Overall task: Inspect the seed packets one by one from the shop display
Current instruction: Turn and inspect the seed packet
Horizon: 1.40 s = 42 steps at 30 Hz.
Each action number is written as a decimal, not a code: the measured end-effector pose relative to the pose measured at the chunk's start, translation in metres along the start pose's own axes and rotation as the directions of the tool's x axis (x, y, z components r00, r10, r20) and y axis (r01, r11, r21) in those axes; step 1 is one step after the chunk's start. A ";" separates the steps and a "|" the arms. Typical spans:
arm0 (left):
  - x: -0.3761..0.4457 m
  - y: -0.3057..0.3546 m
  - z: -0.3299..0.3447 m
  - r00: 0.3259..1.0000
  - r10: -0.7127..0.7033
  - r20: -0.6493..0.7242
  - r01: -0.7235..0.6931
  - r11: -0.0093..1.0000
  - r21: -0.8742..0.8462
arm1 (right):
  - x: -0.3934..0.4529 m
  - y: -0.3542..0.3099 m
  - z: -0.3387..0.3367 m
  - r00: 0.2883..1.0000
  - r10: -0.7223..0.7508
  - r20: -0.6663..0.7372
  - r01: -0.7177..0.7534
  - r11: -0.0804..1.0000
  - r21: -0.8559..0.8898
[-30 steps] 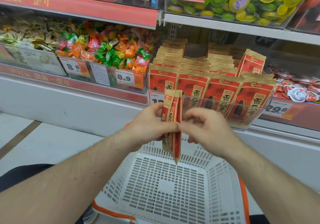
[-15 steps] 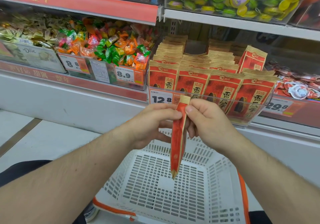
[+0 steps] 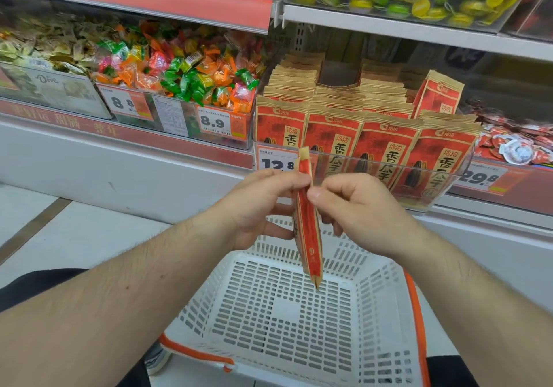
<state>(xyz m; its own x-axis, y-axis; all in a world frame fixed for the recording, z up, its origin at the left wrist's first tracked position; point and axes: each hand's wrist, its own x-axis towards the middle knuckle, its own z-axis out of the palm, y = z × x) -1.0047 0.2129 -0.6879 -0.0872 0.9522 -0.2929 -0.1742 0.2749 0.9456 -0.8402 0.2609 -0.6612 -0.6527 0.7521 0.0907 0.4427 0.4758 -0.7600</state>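
A red and tan seed packet (image 3: 308, 231) hangs edge-on between my hands, above the white basket. My left hand (image 3: 263, 207) pinches its left face near the top with thumb and fingers. My right hand (image 3: 356, 204) pinches the right face at the same height. The packet's lower end points down into the basket. Behind, rows of matching seed packets (image 3: 386, 147) stand upright in a clear display bin (image 3: 449, 189) on the lower shelf.
A white plastic basket (image 3: 287, 311) with orange handles sits on the floor below my hands, holding nothing. Bins of wrapped candy (image 3: 185, 75) fill the shelf to the left. Small red packs (image 3: 520, 144) lie to the right. An upper shelf (image 3: 419, 30) overhangs the display.
The packet has turned from a partly visible face to edge-on and dropped slightly. Both hands stay pinching it near the top.
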 end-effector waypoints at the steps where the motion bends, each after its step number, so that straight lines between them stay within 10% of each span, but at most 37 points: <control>1: 0.000 0.002 -0.001 1.000 -0.002 -0.030 0.001 1.000 -0.019 | -0.002 -0.002 -0.003 0.997 0.016 0.081 -0.011 0.998 -0.063; 7: 0.001 0.007 -0.006 0.995 -0.006 -0.097 -0.005 0.994 -0.112 | -0.004 -0.006 -0.004 0.939 0.166 0.302 -0.047 0.931 -0.363; 18: 0.005 0.003 -0.008 0.996 -0.090 -0.026 0.085 0.983 -0.161 | -0.005 -0.001 -0.013 0.880 0.161 0.447 -0.168 0.985 -0.025; 32: 0.008 0.002 -0.009 0.999 0.031 -0.035 -0.037 0.979 -0.199 | -0.006 0.001 -0.002 0.961 0.187 0.205 -0.111 0.937 -0.332; 42: -0.001 0.005 -0.009 0.950 0.240 0.198 -0.163 0.927 -0.338 | -0.003 0.007 0.004 0.962 0.229 0.147 -0.242 0.967 0.080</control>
<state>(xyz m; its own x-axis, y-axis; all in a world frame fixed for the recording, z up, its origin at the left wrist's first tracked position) -1.0143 0.2124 -0.6841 0.0695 0.9973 -0.0235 -0.4789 0.0540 0.8762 -0.8381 0.2599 -0.6691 -0.6175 0.7654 -0.1813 0.5367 0.2415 -0.8085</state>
